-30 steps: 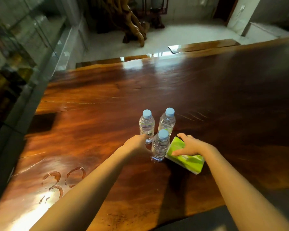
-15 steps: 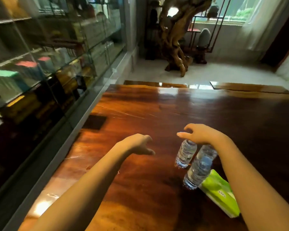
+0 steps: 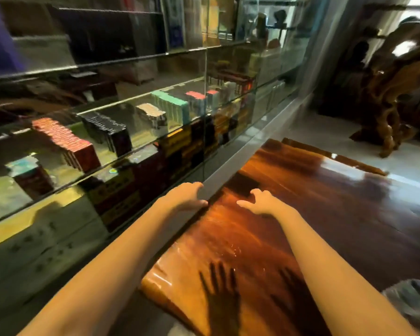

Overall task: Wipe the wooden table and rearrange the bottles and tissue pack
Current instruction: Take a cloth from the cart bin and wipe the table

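The glossy dark wooden table [image 3: 337, 214] fills the lower right of the head view. My left hand [image 3: 187, 196] hovers over its left edge, fingers loosely spread and holding nothing. My right hand [image 3: 260, 202] is raised above the tabletop, fingers apart and curled a little, with nothing in it. Shadows of both hands fall on the wood near the front edge. At the bottom right corner shows part of a clear plastic bottle [image 3: 415, 301], blurred. The tissue pack and the other bottles are out of view.
A glass display cabinet [image 3: 131, 117] with rows of boxed goods runs along the table's left side, separated by a narrow gap. A carved root-wood stand [image 3: 388, 112] rises on the pale floor beyond the table's far end.
The view has swung left toward the cabinet. My right hand has left the bottles, and both hands are now raised near the table's left edge. The tissue pack has left the frame.
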A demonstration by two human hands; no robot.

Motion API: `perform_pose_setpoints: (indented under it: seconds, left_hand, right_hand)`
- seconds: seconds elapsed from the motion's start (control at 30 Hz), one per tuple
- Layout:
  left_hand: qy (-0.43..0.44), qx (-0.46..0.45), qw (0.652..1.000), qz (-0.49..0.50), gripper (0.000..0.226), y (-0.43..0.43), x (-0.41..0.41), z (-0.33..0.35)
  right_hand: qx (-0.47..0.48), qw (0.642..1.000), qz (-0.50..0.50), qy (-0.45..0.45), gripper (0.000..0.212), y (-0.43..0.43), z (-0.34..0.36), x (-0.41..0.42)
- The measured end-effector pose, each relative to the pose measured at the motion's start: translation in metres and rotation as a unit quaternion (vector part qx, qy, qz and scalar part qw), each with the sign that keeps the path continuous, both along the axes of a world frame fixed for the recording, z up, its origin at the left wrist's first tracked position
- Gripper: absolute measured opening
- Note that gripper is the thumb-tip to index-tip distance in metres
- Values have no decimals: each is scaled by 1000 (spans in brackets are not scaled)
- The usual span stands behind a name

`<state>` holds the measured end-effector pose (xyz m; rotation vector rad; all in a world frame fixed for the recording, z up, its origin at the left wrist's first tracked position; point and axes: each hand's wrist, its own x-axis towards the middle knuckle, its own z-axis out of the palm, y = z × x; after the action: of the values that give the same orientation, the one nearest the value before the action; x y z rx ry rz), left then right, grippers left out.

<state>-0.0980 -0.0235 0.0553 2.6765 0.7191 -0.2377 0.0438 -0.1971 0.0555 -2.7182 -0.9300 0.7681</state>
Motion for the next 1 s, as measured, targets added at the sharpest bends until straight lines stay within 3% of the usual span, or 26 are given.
perform_pose_setpoints:
  seconds: [0.3,0.53,0.73,1.0]
  left_hand:
    - [-15,-5,989,144,64,99,-109,-7]
    - [-47,-22,960,274,60,128,-206,-18]
    - [-42,28,931,361,60,121,-294,-15]
    - [-45,43,835,546,48,64,-416,-8]
  right_hand:
    - [-6,988,151,27,82,148,-8,-83]
    - [26,959,278,48,76,227,-6,-168]
    - [45,910,407,63,70,271,-4,-242]
    - [65,797,598,61,68,282,-24,-368]
